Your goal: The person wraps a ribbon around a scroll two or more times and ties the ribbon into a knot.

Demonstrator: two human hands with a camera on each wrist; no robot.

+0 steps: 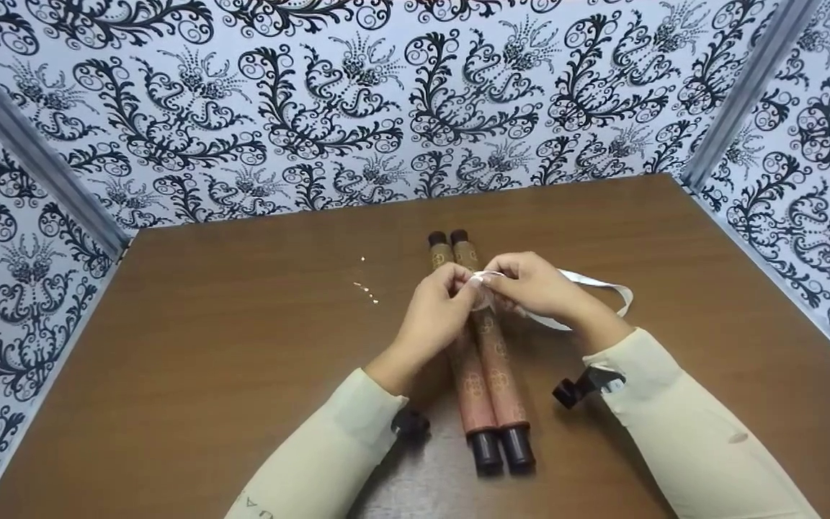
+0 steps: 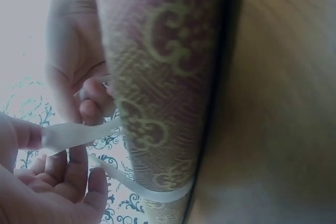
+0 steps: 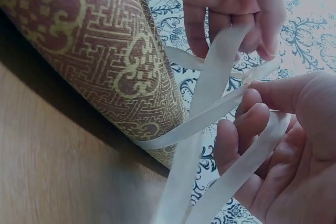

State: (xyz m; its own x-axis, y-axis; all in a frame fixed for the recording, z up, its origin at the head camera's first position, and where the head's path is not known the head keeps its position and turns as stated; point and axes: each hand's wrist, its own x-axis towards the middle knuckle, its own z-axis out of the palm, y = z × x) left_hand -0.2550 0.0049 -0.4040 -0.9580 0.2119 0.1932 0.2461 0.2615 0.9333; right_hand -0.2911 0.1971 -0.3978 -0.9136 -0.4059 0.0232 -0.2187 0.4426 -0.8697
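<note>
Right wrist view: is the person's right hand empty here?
No, the right hand pinches a white ribbon, which runs across to the patterned roll.

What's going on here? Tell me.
A person's left hand and right hand pinch a white ribbon above two patterned rolls lying side by side on a brown table. The ribbon passes around at least one roll, and a loose length trails beside the right hand. Whether it's knotted, I can't tell.

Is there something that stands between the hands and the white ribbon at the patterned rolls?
Nothing visible stands in the way: the left hand and right hand both pinch the white ribbon over the patterned rolls. The small white specks lie apart, to the left.
</note>
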